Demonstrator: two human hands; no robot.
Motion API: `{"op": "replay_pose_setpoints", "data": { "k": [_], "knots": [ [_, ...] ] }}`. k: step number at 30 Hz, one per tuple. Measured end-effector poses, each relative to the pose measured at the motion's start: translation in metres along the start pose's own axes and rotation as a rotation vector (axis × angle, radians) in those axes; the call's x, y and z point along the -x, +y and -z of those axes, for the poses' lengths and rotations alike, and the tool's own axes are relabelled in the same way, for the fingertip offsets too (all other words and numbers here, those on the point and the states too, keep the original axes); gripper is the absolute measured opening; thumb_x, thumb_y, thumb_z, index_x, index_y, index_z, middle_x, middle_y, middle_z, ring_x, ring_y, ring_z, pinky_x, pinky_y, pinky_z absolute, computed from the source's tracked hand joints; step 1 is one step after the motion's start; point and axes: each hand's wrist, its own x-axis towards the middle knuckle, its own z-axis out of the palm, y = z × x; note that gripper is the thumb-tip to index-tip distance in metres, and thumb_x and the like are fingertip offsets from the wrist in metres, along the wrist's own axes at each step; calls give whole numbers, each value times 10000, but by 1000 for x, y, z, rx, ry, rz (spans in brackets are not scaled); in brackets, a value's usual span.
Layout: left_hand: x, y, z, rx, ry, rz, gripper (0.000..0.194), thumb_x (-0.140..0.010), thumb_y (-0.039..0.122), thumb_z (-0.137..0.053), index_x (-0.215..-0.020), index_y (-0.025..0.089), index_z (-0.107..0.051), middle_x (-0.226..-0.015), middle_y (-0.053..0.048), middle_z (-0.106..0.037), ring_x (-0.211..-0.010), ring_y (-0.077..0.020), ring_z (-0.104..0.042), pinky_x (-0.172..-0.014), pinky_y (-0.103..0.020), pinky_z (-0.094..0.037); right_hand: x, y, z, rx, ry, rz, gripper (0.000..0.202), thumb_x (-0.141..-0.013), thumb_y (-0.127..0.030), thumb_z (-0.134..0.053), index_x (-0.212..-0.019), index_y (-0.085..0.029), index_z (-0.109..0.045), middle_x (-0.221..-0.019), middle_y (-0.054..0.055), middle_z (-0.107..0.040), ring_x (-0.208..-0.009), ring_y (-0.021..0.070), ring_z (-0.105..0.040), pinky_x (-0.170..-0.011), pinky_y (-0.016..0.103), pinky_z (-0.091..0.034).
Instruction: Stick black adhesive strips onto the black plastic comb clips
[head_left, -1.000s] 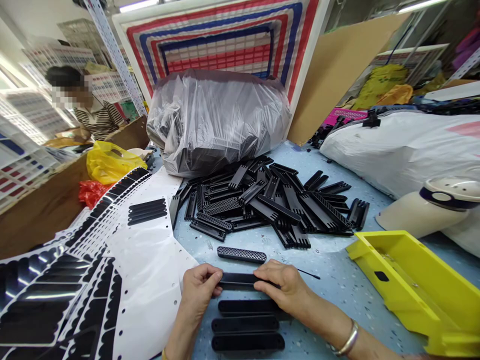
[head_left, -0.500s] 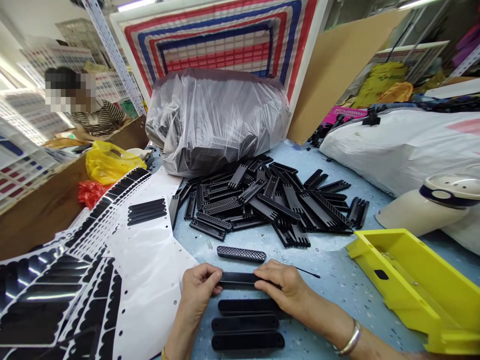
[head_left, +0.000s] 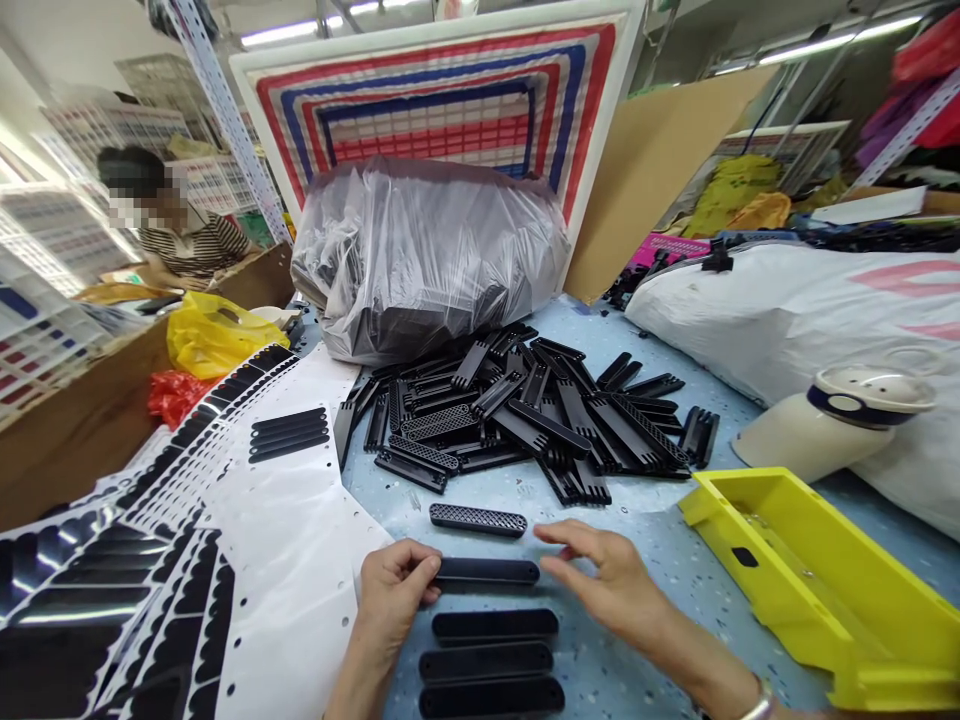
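**On the near worktop [head_left: 600, 680], a black bar [head_left: 487, 572] held by its left end**

It runs crosswise, slim and smooth-topped, its rounded right end bearing a small hole; the other end is covered by the left hand [head_left: 396, 590], which pinches it between thumb and fingers. The right hand [head_left: 611, 575] is free of it, fingers parted, just beside the right end.

A lattice-faced bar [head_left: 478, 520] lies just to the far side, three smooth bars [head_left: 487, 662] in a row to the near side. Open room lies right, towards the yellow bin [head_left: 780, 605]; left, the edge of a white sheet [head_left: 300, 560] runs close to the left hand.
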Motion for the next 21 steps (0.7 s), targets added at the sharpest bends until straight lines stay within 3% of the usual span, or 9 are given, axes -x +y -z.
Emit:
{"op": "replay_pose_setpoints", "data": {
  "k": [3, 6, 9, 12, 15, 21],
  "knots": [
    [-3, -7, 2, -2, -22, -24, 307, -554, 449, -844, -632, 163, -762, -555, -24, -694, -446, -136, -623, -463, -205, -484, 5, 9, 12, -15, 133, -178, 315, -807, -455, -599, -887, -215, -786, -753, 67, -767, -651, 245, -699, -623, 353, -580],
    [-6, -15, 4, -6, -49, -44, 294, -585, 445, -831, -647, 166, -764, -551, -21, -691, -460, -146, -631, -472, -213, -490, 10, 10, -3, -6, 77, -266, 401, -799, -519, -559, -828, -180, -773, -562, 33, -671, -502, 207, -619, -502, 316, -505],
    [-8, -19, 3, -12, -45, -44, 300, -586, 456, -829, -635, 171, -748, -520, -13, -674, -460, -158, -633, -473, -222, -488, 12, 2, -31, 95, 37, -283, 429, -721, -502, -671, -954, -156, -768, -548, 4, -643, -516, 189, -593, -521, 297, -463],
    [-8, -20, 0, -11, -6, -67, 286, -598, 453, -805, -598, 181, -716, -474, 8, -638, -439, -150, -618, -456, -211, -459, 9, -8, -46, 141, 3, -300, 368, -667, -447, -747, -918, -179, -765, -561, -10, -636, -547, 181, -585, -530, 280, -433],
    [-6, -19, -3, -4, 22, -99, 256, -619, 428, -773, -584, 185, -700, -455, 20, -615, -423, -137, -604, -443, -197, -431, 7, -13, -43, 46, -24, -351, 296, -644, -367, -757, -873, -179, -752, -545, -30, -604, -529, 159, -560, -512, 258, -413],
    [-3, -15, -4, -6, 15, -107, 252, -623, 418, -771, -575, 185, -686, -436, 29, -587, -417, -137, -599, -444, -197, -424, 6, -9, -31, -88, -71, -372, 369, -583, -256, -757, -937, -155, -726, -573, -56, -586, -513, 132, -537, -510, 240, -416]
  ]
}}
